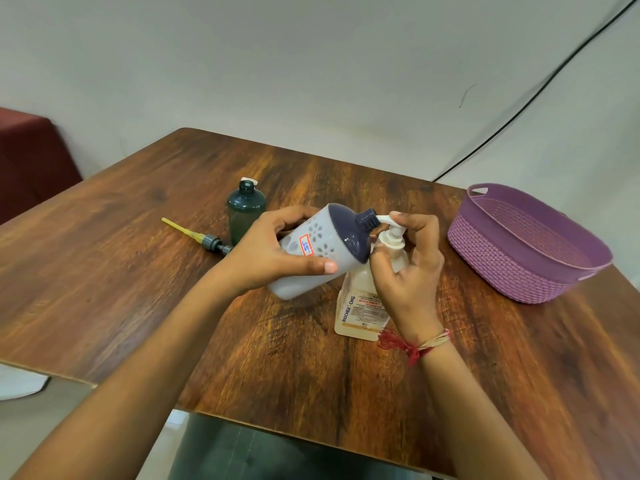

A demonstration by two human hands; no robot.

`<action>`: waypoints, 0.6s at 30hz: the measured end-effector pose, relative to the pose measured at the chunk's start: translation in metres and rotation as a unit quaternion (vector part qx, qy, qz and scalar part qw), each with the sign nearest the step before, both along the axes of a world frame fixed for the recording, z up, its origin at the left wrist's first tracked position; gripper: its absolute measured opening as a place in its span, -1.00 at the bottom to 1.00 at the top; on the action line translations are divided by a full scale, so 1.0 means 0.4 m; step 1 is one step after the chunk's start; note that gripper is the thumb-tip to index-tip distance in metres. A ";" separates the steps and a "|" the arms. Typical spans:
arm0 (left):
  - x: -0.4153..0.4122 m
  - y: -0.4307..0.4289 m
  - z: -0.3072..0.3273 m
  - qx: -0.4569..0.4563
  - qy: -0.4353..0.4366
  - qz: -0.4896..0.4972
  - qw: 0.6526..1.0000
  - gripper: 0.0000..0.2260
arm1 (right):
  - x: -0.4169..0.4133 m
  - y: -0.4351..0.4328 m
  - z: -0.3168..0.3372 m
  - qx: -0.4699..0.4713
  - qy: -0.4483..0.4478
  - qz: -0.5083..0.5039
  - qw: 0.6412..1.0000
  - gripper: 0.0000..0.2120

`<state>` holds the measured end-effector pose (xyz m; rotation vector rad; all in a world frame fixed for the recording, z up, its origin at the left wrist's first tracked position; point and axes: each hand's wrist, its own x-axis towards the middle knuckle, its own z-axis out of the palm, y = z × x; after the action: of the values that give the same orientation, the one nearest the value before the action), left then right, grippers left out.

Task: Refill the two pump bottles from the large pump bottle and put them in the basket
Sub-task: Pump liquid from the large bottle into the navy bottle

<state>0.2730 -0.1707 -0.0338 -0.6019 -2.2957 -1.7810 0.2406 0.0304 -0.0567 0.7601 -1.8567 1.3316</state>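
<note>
Right hand (408, 271) fingers (414, 221) are curling round the large pump bottle (360, 306); left hand (270, 254) is gripping the grey bottle (322, 237) beside it, above the tabletop (138, 271).

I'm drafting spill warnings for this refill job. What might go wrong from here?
1. The tilted grey bottle with dark blue top, held by the left hand, meets the white nozzle only at its narrow neck; a slip would put liquid on the wooden table.
2. The right hand grips only the top of the cream large pump bottle, which might tip.
3. The open dark green bottle stands close behind the left hand and could be knocked.
</note>
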 end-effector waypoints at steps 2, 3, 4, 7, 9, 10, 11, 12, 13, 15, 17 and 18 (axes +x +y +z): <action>-0.001 0.000 0.001 0.007 0.000 -0.005 1.000 -0.48 | 0.002 0.001 -0.002 0.015 0.007 -0.002 1.000 -0.63; -0.002 0.001 0.003 0.008 0.000 -0.005 1.000 -0.48 | 0.001 0.003 -0.002 0.025 0.011 -0.001 1.000 -0.60; -0.003 0.001 0.005 0.008 -0.001 -0.004 1.000 -0.48 | -0.001 0.005 -0.003 0.033 0.014 -0.001 0.999 -0.57; -0.005 0.000 0.013 -0.001 0.004 -0.001 1.000 -0.47 | -0.005 0.006 -0.002 0.030 0.018 0.007 0.999 -0.57; -0.006 -0.004 0.015 -0.012 0.008 0.002 1.000 -0.47 | -0.006 0.005 -0.002 0.016 0.008 0.013 1.000 -0.63; -0.007 -0.006 0.016 -0.019 0.009 0.002 1.000 -0.46 | -0.005 0.006 -0.002 0.010 0.001 0.014 1.000 -0.65; -0.007 -0.007 0.015 -0.026 0.008 0.001 1.000 -0.44 | -0.003 0.005 -0.002 0.005 -0.004 0.013 1.000 -0.68; -0.006 -0.008 0.014 -0.031 0.007 0.001 0.999 -0.42 | -0.002 0.006 -0.002 0.002 -0.007 0.013 1.000 -0.69; -0.006 -0.009 0.013 -0.033 0.007 0.001 0.999 -0.40 | -0.002 0.006 -0.003 0.002 -0.007 0.012 1.000 -0.69; -0.005 -0.011 0.012 -0.033 0.005 0.001 0.999 -0.39 | 0.001 0.006 -0.004 0.016 0.000 0.004 1.000 -0.66; -0.005 -0.013 0.014 -0.028 0.004 0.000 1.000 -0.42 | 0.002 0.005 -0.005 0.034 0.010 -0.002 0.999 -0.60; -0.004 -0.013 0.016 -0.026 0.003 -0.001 1.000 -0.44 | 0.003 0.006 -0.006 0.039 0.013 -0.002 0.999 -0.58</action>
<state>0.2713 -0.1761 -0.0275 -0.6171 -2.3457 -1.7222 0.2417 0.0328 -0.0591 0.8098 -1.8977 1.2458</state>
